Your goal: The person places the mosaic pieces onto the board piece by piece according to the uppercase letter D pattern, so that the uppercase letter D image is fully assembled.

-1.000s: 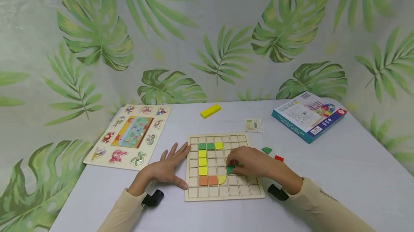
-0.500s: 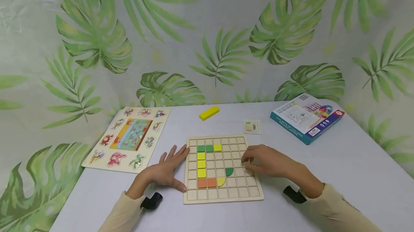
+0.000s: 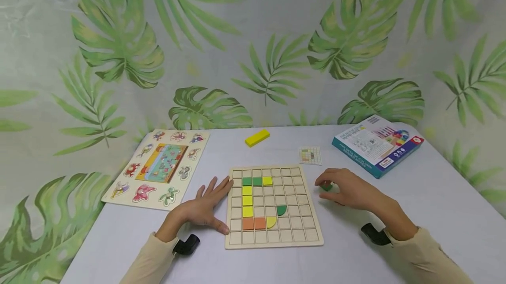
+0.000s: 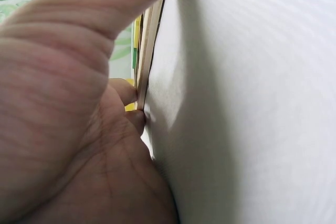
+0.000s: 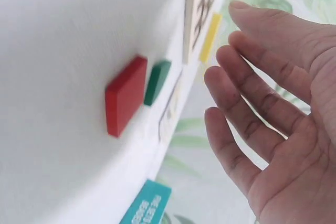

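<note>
A leaf-printed curtain (image 3: 253, 42) backs a white table (image 3: 415, 205) that carries the items under inspection. The wooden grid board (image 3: 273, 205) lies at centre, holding two green squares, yellow squares, two orange squares, a yellow quarter-round and a green quarter-round (image 3: 281, 210) in its cells. The left hand (image 3: 204, 207) rests flat on the table with fingers spread, its fingertips and thumb touching the board's left edge — the left wrist view confirms contact with that edge. The right hand (image 3: 348, 188) hovers just right of the board over a green piece (image 3: 326, 186), which lies on the table beside a red square piece (image 5: 126, 96); the right wrist view shows this grip spread and relaxed, fingers clear of both pieces — nothing pinched. Further items: an animal peg puzzle (image 3: 158, 167) at the left, a yellow block (image 3: 257, 137) at the far side, a small pattern card (image 3: 310, 155) beyond the board, and a game box (image 3: 377, 144) at the far right.
</note>
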### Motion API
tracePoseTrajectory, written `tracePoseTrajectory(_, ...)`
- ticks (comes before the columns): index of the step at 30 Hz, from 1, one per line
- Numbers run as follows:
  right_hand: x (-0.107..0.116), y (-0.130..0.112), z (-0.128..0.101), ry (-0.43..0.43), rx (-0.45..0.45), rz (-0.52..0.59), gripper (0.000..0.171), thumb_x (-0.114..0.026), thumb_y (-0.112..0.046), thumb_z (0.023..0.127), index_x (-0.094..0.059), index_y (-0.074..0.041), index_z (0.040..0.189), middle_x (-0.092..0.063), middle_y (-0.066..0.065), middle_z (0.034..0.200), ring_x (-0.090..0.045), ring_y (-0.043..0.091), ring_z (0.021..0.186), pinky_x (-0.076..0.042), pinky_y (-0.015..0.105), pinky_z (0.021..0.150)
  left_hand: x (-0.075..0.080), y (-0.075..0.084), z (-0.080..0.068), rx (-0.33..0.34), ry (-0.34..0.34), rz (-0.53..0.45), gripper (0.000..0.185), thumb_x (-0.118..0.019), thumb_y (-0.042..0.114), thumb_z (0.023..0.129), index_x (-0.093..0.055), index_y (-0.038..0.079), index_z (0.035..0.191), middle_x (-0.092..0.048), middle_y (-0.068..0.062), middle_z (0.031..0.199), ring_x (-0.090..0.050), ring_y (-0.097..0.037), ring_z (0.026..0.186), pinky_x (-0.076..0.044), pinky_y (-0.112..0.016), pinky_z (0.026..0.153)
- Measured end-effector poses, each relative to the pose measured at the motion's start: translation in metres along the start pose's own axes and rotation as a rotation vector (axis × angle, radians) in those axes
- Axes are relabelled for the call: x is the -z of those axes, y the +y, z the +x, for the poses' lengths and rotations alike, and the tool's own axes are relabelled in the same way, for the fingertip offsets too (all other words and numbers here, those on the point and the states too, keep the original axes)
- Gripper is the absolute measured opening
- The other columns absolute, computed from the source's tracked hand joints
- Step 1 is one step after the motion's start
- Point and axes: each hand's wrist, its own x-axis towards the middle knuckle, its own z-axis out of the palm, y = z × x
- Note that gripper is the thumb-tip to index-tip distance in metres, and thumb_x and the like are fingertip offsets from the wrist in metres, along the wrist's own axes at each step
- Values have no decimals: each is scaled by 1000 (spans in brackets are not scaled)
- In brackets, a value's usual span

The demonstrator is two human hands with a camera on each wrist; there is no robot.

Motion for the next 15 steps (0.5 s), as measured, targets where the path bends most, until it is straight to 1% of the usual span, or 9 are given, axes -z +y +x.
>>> tracePoseTrajectory(3, 4, 5, -3, 13, -30, 9, 25, -77, -18, 87, -73, -10, 110, -70, -1, 104, -65, 20, 94, -56, 42, 83, 0, 0, 1, -1, 2, 6, 131, -91, 44, 68, -7, 10, 162, 4, -12, 170, 17, -41, 153, 10, -66, 118)
tracePoseTrajectory(6, 9, 9, -5, -10, -67, 20, 25, -78, -20, 87, -73, -11, 110, -69, 0, 106, -64, 22, 97, -56, 44, 85, 0, 0, 0, 0, 4, 17, 131, -90, 45, 68, -7, 11, 162, 4, -12, 170, 17, -41, 153, 10, -66, 119)
tracePoseTrajectory(10, 14, 12, -9, -77, -121, 44, 24, -81, -23, 83, -69, -13, 102, -67, -2, 102, -62, 21, 96, -55, 41, 83, -1, -1, -1, 2, -2, 21, 131, -90, 46, 68, -6, 11, 162, 5, -11, 170, 17, -41, 153, 10, -66, 119)
tracePoseTrajectory(13, 15, 16, -12, -122, -171, 57, 31, -86, -24, 78, -65, -13, 96, -65, -3, 97, -59, 19, 94, -54, 37, 81, -1, -1, -1, -6, -4, 16, 131, -90, 46, 68, -6, 11, 162, 5, -11, 170, 18, -41, 153, 10, -66, 119)
tracePoseTrajectory(15, 16, 18, -13, -149, -198, 63, 35, -88, -25, 75, -63, -12, 96, -63, -3, 95, -59, 18, 92, -54, 35, 80, -1, -2, -1, -11, -1, 24, 130, -90, 46, 68, -6, 11, 162, 4, -11, 170, 17, -41, 153, 10, -65, 119)
